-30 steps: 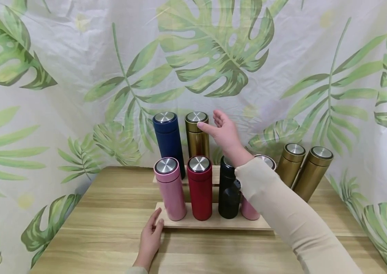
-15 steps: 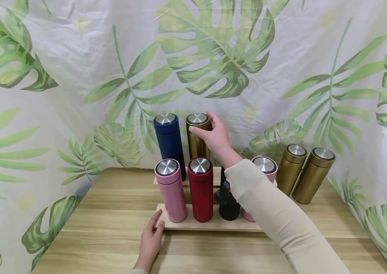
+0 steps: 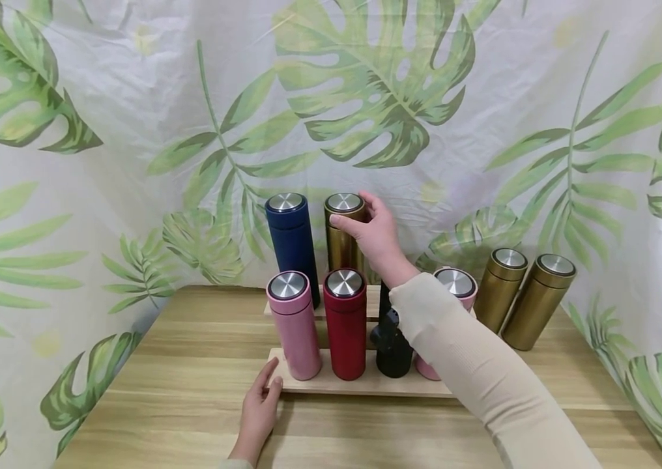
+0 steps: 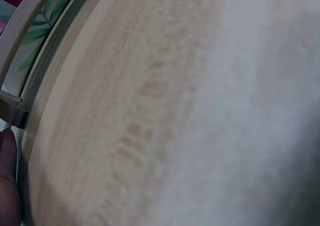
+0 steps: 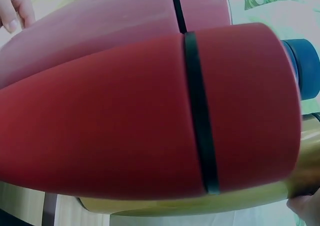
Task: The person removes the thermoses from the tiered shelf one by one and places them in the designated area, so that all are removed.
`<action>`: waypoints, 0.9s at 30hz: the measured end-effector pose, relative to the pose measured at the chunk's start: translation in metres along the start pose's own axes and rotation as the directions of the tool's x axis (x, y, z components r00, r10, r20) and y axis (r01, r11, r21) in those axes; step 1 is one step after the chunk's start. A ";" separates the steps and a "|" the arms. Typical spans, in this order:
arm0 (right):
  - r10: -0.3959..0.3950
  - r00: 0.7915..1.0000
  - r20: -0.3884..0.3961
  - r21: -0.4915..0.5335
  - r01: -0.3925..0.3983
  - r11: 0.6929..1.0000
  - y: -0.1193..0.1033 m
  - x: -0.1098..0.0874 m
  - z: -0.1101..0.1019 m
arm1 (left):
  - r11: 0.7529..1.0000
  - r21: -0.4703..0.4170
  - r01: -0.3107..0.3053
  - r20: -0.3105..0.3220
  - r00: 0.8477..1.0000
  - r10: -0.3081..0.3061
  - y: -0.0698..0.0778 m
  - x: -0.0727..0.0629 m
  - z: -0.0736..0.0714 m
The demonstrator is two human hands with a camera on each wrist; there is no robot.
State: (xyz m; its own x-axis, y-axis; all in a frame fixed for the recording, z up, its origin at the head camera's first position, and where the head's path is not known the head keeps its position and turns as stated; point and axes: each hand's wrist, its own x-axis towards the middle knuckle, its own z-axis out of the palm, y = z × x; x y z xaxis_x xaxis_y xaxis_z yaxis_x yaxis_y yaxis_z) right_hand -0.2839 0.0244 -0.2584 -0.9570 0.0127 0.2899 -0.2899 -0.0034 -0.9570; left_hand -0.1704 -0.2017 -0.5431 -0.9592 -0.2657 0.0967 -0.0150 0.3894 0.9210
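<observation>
In the head view my right hand (image 3: 379, 238) grips the upper part of a gold thermos bottle (image 3: 344, 242), thumb across its front and fingers round its far right side. The bottle stands upright on the rear step of a wooden rack (image 3: 378, 385). My left hand (image 3: 259, 404) rests against the rack's front left end, its fingers fairly straight. Left of the gold bottle is a blue thermos (image 3: 292, 251). On the front step stand a pink thermos (image 3: 296, 339), a red thermos (image 3: 346, 335), a black one (image 3: 394, 361) and another pink one (image 3: 462, 301), partly behind my right sleeve.
Two more gold thermoses (image 3: 500, 280) stand on the wooden table (image 3: 190, 365) to the right of the rack. A leaf-printed cloth (image 3: 131, 98) hangs behind. The red thermos (image 5: 125, 121) fills much of the right wrist view, in front of the gold one.
My right hand has moved left from beside the gold thermos and closed round its upper part. The left hand has stayed at the rack's end.
</observation>
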 end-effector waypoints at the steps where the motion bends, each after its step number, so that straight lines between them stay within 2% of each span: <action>1: -0.002 1.000 -0.009 0.008 0.002 1.000 0.000 0.000 -0.001 | 1.000 0.002 -0.001 -0.001 1.000 0.001 0.000 0.000 0.000; 7: -0.013 0.999 -0.041 0.023 0.014 1.000 -0.003 -0.001 -0.006 | 1.000 0.013 -0.001 -0.002 1.000 0.001 0.000 0.000 0.000; 17: -0.078 0.992 -0.100 0.050 0.083 0.995 -0.014 -0.002 -0.018 | 1.000 0.018 -0.001 -0.016 1.000 0.001 0.000 0.000 0.001; 27: -0.144 0.966 -0.217 0.084 0.166 0.983 -0.023 0.001 -0.039 | 1.000 0.013 -0.007 -0.007 1.000 0.007 0.000 0.000 0.000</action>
State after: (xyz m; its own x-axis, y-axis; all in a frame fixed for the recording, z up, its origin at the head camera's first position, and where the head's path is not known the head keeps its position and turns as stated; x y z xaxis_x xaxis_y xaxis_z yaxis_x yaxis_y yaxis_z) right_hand -0.2781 0.0634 -0.2363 -0.8798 0.2295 0.4162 -0.4442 -0.0855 -0.8918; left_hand -0.1703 -0.2016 -0.5429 -0.9574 -0.2685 0.1060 -0.0117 0.4031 0.9151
